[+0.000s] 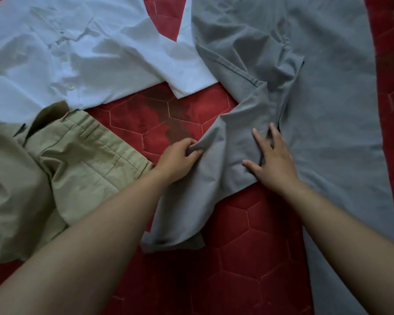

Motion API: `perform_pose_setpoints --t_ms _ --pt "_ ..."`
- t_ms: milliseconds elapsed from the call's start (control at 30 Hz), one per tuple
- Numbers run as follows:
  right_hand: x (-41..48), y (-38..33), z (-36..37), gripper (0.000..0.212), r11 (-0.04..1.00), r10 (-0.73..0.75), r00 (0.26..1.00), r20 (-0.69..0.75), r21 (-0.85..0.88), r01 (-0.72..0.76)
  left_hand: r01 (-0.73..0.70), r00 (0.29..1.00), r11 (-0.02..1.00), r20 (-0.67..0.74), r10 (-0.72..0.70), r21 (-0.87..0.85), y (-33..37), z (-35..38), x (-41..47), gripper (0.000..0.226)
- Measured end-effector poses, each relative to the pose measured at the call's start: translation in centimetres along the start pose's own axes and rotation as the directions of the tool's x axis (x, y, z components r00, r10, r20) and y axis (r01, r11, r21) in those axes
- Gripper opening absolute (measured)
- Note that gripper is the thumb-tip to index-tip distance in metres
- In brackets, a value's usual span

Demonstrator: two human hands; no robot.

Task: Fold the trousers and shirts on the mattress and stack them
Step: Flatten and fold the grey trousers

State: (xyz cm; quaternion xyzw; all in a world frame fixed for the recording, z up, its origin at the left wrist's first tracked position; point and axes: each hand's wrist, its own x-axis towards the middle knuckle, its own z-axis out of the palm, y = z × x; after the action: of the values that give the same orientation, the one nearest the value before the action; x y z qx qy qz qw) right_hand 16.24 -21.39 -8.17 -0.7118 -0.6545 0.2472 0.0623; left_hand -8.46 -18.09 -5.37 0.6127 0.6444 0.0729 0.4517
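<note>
Khaki trousers (pixel 82 155), white shirt (pixel 77 53) on mattress (pixel 168 114)

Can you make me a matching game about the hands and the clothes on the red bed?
Things:
1. left hand
2. right hand
3. white shirt
4. khaki trousers

Place or state:
A. spread out at the top left
B. pinches a fold of the grey cloth
C. rumpled, at the lower left
D. lies flat, fingers spread, on the grey cloth

Pairs: 1-B, 2-D, 3-A, 4-C
</note>
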Motion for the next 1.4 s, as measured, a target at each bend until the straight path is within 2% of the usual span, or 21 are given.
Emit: perform_pose_setpoints --t_ms 133,233,300,400,500,633,733,833,967,1067,1133,1233,1333,1400 --pt "-0.4 -1.3 -0.7 0.072 0.989 0.027 0.999 -0.047 0.145 -0.020 -0.033 0.984 0.992 -0.175 0.012 -0.118 -0.9 -0.2 -4.4 0.010" --pt "-1.5 -3.7 -0.7 0.070 0.993 -0.027 1.000 0.006 0.113 0.026 -0.015 0.964 0.991 -0.265 -0.022 -0.134 -2.3 -0.5 -8.9 0.004" --pt "-2.5 -5.0 -0.1 0.067 0.994 -0.106 0.983 0.147 -0.001 0.108 0.100 0.956 0.987 -0.261 -0.130 -0.125 -4.0 -0.3 -11.9 0.005" --pt "-3.7 -6.0 1.2 0.060 0.952 -0.208 0.902 0.378 -0.133 0.275 0.332 0.923 0.941 -0.182 -0.340 -0.071 -6.7 0.6 -15.3 0.013" --pt "-4.1 -5.9 1.5 0.060 0.923 -0.257 0.875 0.411 -0.163 0.348 0.410 0.907 0.912 -0.105 -0.407 0.006 -7.4 1.5 -16.4 0.020" --pt "-3.7 -4.8 0.3 0.061 0.908 -0.308 0.880 0.361 -0.165 0.385 0.334 0.919 0.942 -0.227 -0.323 0.012 -5.1 1.7 -13.6 0.044" --pt "-2.1 -4.3 -1.1 0.059 0.921 -0.330 0.922 0.203 -0.146 0.361 0.192 0.931 0.976 -0.332 -0.149 0.103 -2.0 1.3 -9.3 0.052" --pt "1.5 -3.5 -3.1 0.058 0.955 -0.257 0.966 0.025 -0.143 0.258 0.060 0.945 0.975 -0.327 0.013 0.214 1.4 0.7 -4.1 0.051" --pt "7.6 -1.2 -6.3 0.058 0.980 -0.137 0.980 -0.146 -0.165 0.113 -0.093 0.912 0.910 -0.331 0.240 0.404 5.3 -0.4 2.8 0.046" --pt "11.8 0.5 -7.7 0.058 0.983 -0.146 0.975 -0.167 -0.136 0.124 -0.207 0.878 0.820 -0.268 0.396 0.534 8.0 0.1 7.6 0.048" --pt "13.8 1.5 -7.4 0.059 0.984 -0.135 0.986 -0.094 -0.126 0.123 -0.212 0.912 0.798 -0.180 0.370 0.564 8.9 1.6 10.2 0.052" --pt "14.9 3.5 -5.7 0.063 0.979 -0.102 0.995 -0.022 -0.178 0.096 -0.088 0.966 0.773 -0.137 0.222 0.629 7.6 3.5 12.7 0.058" --pt "15.3 5.1 -4.3 0.065 0.962 -0.164 0.982 -0.093 -0.236 0.139 -0.064 0.943 0.721 -0.195 0.270 0.690 5.6 3.8 14.2 0.060" --pt "15.8 5.4 -4.2 0.068 0.964 -0.178 0.976 -0.124 -0.222 0.147 -0.083 0.929 0.721 -0.208 0.306 0.688 5.3 3.7 14.9 0.062"
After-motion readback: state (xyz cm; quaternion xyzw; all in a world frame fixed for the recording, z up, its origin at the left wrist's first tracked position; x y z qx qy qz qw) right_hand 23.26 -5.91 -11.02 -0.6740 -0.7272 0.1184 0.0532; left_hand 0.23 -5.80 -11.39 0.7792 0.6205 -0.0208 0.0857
